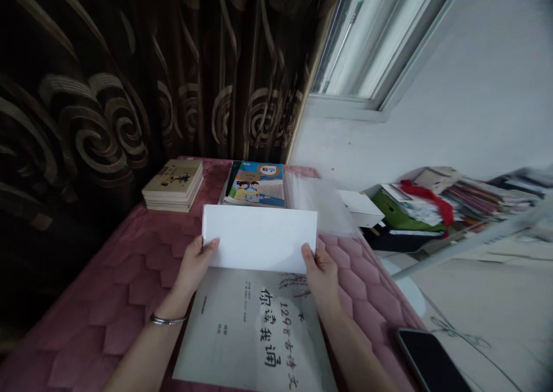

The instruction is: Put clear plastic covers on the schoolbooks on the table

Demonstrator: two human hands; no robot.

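A blank white sheet of paper, possibly folded, is held up level between my two hands. My left hand grips its left edge, thumb on top, with a silver bracelet at the wrist. My right hand pinches the lower right edge, thumb on top as well. Beneath and nearer to me lies a pale booklet with large handwritten-style Chinese characters and a purple plant print. The sheet covers the booklet's far edge.
On the pink quilted cover are a stack of beige books, colourful textbooks and clear plastic film. A phone lies near right. Patterned curtains hang behind; papers and a green bag are piled at right.
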